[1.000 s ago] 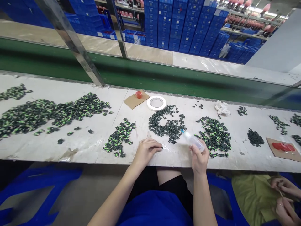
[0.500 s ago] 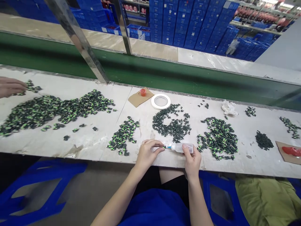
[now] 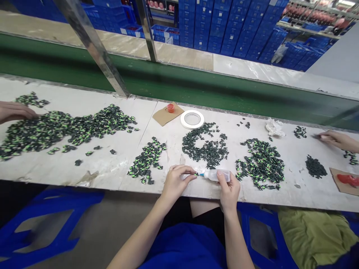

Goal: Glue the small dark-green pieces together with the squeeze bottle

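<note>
My left hand (image 3: 177, 181) pinches a small black-and-green part (image 3: 196, 174) between thumb and fingertips, just above the table's near edge. My right hand (image 3: 230, 188) is closed round a clear squeeze bottle (image 3: 211, 175) lying nearly level, its blue nozzle tip pointing left at the part. Whether the tip touches the part I cannot tell. Beyond my hands lies a pile of small dark pieces (image 3: 206, 149). A heap of black-and-green parts (image 3: 147, 160) is left of my left hand, and another black-and-green heap (image 3: 263, 164) lies right of my right hand.
A white tape roll (image 3: 192, 119) and a red cup (image 3: 170, 108) on cardboard (image 3: 160, 117) stand farther back. Co-workers' hands (image 3: 15, 111) reach in at left and right (image 3: 338, 140). A large heap (image 3: 47, 130) covers the left. Crumpled tissue (image 3: 275, 127) lies at right.
A co-worker's hand has come in at the right edge. The co-worker's hand at left has moved onto the large heap. My own hands, part and bottle stay nearly still.
</note>
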Action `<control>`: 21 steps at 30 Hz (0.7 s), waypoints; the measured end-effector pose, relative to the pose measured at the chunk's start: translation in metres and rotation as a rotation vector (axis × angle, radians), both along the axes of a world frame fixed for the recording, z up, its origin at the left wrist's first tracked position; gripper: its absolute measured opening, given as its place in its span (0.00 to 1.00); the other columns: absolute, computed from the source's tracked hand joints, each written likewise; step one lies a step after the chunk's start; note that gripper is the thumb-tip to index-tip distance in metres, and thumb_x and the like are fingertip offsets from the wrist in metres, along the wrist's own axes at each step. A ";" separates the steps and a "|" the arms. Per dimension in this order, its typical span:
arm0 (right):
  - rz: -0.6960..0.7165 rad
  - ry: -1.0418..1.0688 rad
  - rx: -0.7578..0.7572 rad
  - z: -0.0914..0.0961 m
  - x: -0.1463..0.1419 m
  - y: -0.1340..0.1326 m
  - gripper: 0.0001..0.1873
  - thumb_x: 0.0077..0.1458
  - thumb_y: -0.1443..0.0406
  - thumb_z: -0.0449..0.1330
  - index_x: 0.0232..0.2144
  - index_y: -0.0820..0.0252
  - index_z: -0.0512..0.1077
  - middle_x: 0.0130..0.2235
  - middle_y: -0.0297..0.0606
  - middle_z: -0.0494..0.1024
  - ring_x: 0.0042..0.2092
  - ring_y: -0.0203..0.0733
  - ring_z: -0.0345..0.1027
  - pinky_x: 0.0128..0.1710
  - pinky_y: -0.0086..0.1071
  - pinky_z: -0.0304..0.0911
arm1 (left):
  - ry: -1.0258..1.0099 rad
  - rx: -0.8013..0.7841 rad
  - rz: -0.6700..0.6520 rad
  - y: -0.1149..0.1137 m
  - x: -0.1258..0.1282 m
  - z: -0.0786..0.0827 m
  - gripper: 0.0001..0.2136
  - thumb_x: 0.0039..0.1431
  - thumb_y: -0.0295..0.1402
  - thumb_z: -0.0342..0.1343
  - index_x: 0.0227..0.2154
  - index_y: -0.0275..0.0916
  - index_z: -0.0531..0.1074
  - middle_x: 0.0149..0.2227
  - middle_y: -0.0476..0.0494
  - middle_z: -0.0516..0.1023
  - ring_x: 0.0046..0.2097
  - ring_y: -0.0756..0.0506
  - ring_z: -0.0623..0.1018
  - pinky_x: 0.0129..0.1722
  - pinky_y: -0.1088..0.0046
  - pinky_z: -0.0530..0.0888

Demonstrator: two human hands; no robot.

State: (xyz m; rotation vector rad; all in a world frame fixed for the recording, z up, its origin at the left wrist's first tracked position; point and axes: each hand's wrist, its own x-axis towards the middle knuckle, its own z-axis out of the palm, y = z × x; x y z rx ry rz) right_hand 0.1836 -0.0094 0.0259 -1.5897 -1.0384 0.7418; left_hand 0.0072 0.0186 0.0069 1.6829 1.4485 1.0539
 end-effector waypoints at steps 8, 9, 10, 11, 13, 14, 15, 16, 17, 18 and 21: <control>0.007 -0.015 -0.009 0.003 0.000 0.001 0.19 0.50 0.52 0.60 0.20 0.61 0.68 0.19 0.30 0.68 0.24 0.36 0.59 0.24 0.28 0.56 | 0.012 0.014 0.000 0.000 -0.001 -0.002 0.02 0.48 0.32 0.66 0.27 0.44 0.78 0.31 0.48 0.83 0.40 0.41 0.81 0.47 0.60 0.72; 0.003 -0.015 -0.009 0.003 0.000 0.001 0.19 0.49 0.52 0.60 0.20 0.60 0.68 0.19 0.30 0.67 0.24 0.35 0.59 0.24 0.28 0.55 | 0.009 0.015 -0.001 0.000 -0.001 -0.002 0.02 0.48 0.32 0.66 0.27 0.44 0.78 0.31 0.48 0.83 0.39 0.41 0.81 0.47 0.60 0.72; -0.003 -0.013 -0.009 0.004 -0.001 0.001 0.19 0.49 0.52 0.60 0.19 0.60 0.67 0.19 0.30 0.67 0.24 0.35 0.58 0.24 0.28 0.55 | 0.007 0.014 -0.002 0.000 -0.001 -0.002 0.02 0.48 0.32 0.66 0.27 0.44 0.78 0.31 0.48 0.83 0.39 0.42 0.81 0.46 0.60 0.72; -0.011 -0.009 -0.009 0.004 -0.001 0.001 0.19 0.49 0.52 0.61 0.19 0.60 0.67 0.19 0.29 0.66 0.24 0.35 0.58 0.24 0.28 0.55 | 0.005 0.012 -0.001 0.000 -0.001 -0.002 0.03 0.48 0.31 0.66 0.27 0.44 0.78 0.31 0.48 0.83 0.39 0.42 0.81 0.46 0.60 0.72; -0.031 0.001 -0.007 0.005 -0.002 0.000 0.19 0.48 0.52 0.61 0.18 0.60 0.66 0.19 0.29 0.65 0.24 0.35 0.57 0.24 0.28 0.54 | 0.000 0.004 0.002 0.000 -0.001 -0.002 0.03 0.47 0.31 0.66 0.27 0.44 0.79 0.31 0.48 0.83 0.39 0.42 0.81 0.46 0.61 0.72; -0.043 0.008 -0.006 0.005 -0.003 0.000 0.19 0.48 0.52 0.61 0.18 0.60 0.66 0.19 0.29 0.64 0.24 0.34 0.57 0.24 0.28 0.54 | -0.002 0.001 0.002 0.000 -0.001 -0.001 0.03 0.47 0.30 0.66 0.26 0.44 0.79 0.31 0.48 0.83 0.39 0.42 0.81 0.46 0.60 0.72; -0.053 0.014 -0.005 0.005 -0.003 0.000 0.19 0.48 0.52 0.61 0.18 0.60 0.65 0.19 0.29 0.64 0.24 0.34 0.56 0.24 0.28 0.54 | -0.004 -0.002 0.000 0.000 -0.001 -0.001 0.03 0.47 0.30 0.66 0.27 0.44 0.79 0.31 0.48 0.83 0.39 0.42 0.81 0.46 0.60 0.72; -0.059 0.020 -0.004 0.005 -0.003 0.000 0.19 0.48 0.52 0.61 0.18 0.60 0.65 0.19 0.28 0.64 0.24 0.34 0.56 0.24 0.28 0.54 | -0.006 -0.004 0.000 0.000 -0.001 0.000 0.03 0.47 0.30 0.66 0.27 0.44 0.79 0.31 0.48 0.83 0.39 0.41 0.81 0.46 0.60 0.71; -0.062 0.028 -0.004 0.005 -0.004 0.000 0.19 0.48 0.52 0.61 0.18 0.60 0.65 0.19 0.28 0.64 0.24 0.34 0.56 0.24 0.28 0.53 | -0.006 -0.006 0.001 0.000 -0.001 0.000 0.03 0.47 0.30 0.66 0.26 0.44 0.79 0.31 0.48 0.83 0.39 0.41 0.81 0.47 0.60 0.71; -0.067 0.037 -0.001 0.004 -0.004 0.000 0.19 0.48 0.52 0.61 0.19 0.60 0.66 0.19 0.28 0.64 0.24 0.34 0.56 0.24 0.28 0.53 | -0.006 -0.008 0.001 0.000 -0.001 0.000 0.04 0.46 0.30 0.66 0.26 0.44 0.79 0.31 0.48 0.83 0.39 0.41 0.81 0.47 0.59 0.71; -0.069 0.052 0.007 0.004 -0.003 0.000 0.20 0.48 0.51 0.60 0.19 0.60 0.65 0.19 0.29 0.64 0.23 0.34 0.56 0.23 0.28 0.53 | -0.006 -0.007 0.003 0.000 -0.001 0.000 0.04 0.46 0.30 0.67 0.26 0.44 0.79 0.31 0.48 0.83 0.39 0.41 0.81 0.46 0.60 0.71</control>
